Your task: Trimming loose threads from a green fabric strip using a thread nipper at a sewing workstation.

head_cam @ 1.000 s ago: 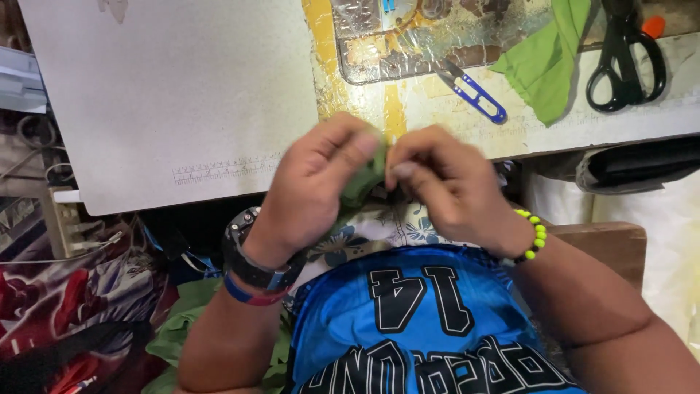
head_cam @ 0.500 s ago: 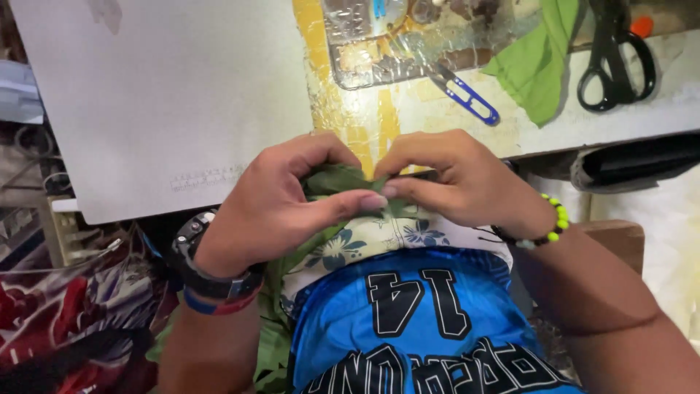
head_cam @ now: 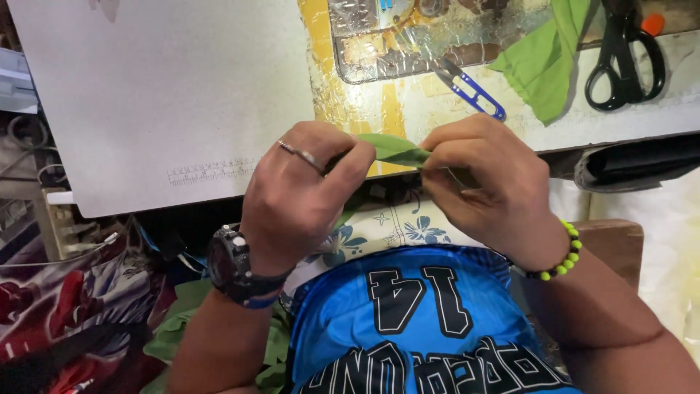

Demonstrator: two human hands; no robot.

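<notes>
A small folded piece of green fabric [head_cam: 397, 149] is stretched between my two hands just in front of the table's near edge. My left hand [head_cam: 302, 193], with a ring and a black wristwatch, pinches its left end. My right hand [head_cam: 485, 182], with a green bead bracelet at the wrist, pinches its right end. Both hands hover over my lap, above floral shorts and a blue jersey.
A white table top [head_cam: 160, 95] lies ahead. Blue-handled thread snips [head_cam: 470, 89] rest by a metal plate [head_cam: 408, 40]. More green cloth [head_cam: 543, 62] and black scissors [head_cam: 620, 62] sit at the right. Patterned fabric [head_cam: 58, 314] is piled at lower left.
My hands have shifted slightly toward the table edge and drawn apart a little, and the green fabric now shows as a flat folded strip between the fingertips instead of bunched.
</notes>
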